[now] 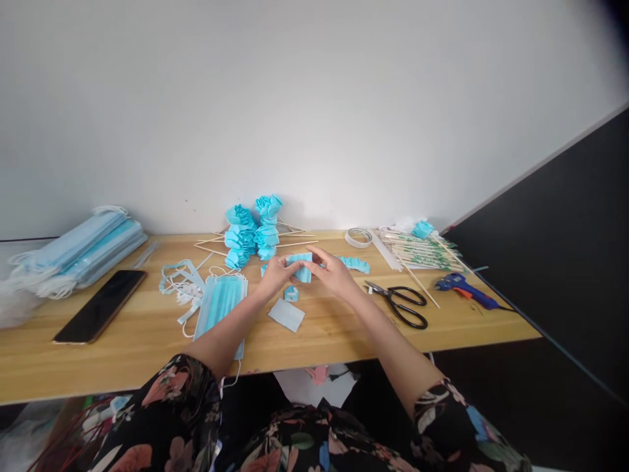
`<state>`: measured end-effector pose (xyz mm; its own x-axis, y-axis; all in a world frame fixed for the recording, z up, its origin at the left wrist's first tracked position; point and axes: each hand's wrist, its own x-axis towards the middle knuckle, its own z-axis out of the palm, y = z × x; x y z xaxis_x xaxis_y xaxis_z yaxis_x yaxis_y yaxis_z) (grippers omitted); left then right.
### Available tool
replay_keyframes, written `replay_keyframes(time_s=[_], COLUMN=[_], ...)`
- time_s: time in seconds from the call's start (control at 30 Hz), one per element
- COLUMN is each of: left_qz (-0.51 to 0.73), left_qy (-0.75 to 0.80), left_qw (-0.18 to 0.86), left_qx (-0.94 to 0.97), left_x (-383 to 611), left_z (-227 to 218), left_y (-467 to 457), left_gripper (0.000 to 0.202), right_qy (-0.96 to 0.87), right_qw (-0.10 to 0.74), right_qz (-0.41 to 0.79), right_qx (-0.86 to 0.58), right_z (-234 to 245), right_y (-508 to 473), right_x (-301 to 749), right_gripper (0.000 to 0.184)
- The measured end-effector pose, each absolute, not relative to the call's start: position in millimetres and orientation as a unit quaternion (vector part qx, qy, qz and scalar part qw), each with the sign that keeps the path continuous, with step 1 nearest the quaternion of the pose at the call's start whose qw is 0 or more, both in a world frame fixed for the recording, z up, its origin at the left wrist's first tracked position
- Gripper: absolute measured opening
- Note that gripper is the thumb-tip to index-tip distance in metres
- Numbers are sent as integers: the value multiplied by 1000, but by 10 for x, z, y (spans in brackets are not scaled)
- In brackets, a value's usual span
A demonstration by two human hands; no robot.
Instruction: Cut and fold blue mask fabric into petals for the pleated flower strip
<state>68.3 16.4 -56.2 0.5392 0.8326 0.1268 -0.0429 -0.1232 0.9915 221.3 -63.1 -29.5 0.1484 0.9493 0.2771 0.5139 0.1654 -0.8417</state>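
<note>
Between my two hands, above the wooden table [334, 328], is a small piece of light blue mask fabric [304, 272]. My left hand [279, 272] pinches its left side, and my right hand [331, 270] grips its right side with the thumb in front. Just below them a small folded blue piece [291, 294] lies on the wood, with a pale flat rectangle of fabric [287, 315] nearer to me. Behind my right hand runs a strip of crinkled blue pieces [354, 264]. A blue face mask [223, 305] lies partly under my left forearm.
Blue fabric flowers on sticks [240, 236] stand against the wall. Black-handled scissors [400, 303], a tape roll [358, 237], wrapped sticks [422, 249] and a blue glue gun [464, 290] lie to the right. Left are a phone [101, 307], stacked masks [93, 252] and cut scraps [184, 282].
</note>
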Motion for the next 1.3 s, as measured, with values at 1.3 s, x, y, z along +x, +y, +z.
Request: replay_keyframes(time_s=[1.3], left_qz=[327], left_qy=[317], left_qw=[370], left_qx=[810], left_x=[564], left_z=[-474], left_y=[358], left_gripper=[51], right_qy=[-470], right_qw=[562], right_qz=[367], right_qx=[-574], right_z=[-798], right_y=[-514], right_x=[2207], right_gripper=[34])
